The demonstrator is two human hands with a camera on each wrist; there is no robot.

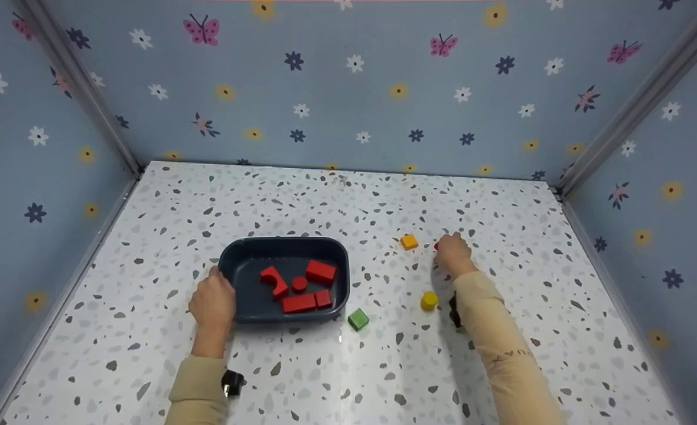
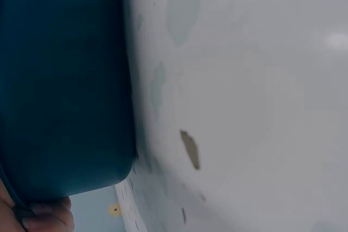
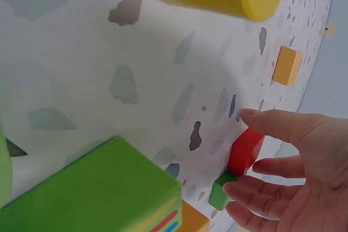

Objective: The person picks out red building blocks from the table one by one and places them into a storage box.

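Note:
My left hand [image 1: 212, 298] grips the left rim of a dark blue tray [image 1: 254, 321], its curled fingers [image 2: 51, 221] showing at the rim in the left wrist view. Inside the tray lie several red blocks [image 1: 298, 304], among them an arch and a small round one. Over on the right, my right hand [image 1: 455, 254] reaches down around a red block [image 3: 244, 153]. Thumb and fingers are spread apart, with the thumb at one side of this block and the index fingertip close to the other. A small green block [image 3: 220, 191] sits beside it, by the lower fingers.
A yellow cylinder [image 1: 429, 301] stands left of the right forearm, and an orange block [image 1: 409, 242] lies left of the right hand. Near the tray's right front corner is a green block [image 1: 358, 319]. The forearm hides a larger green block [image 3: 103, 188] and an orange piece [image 3: 193, 220] from the head view.

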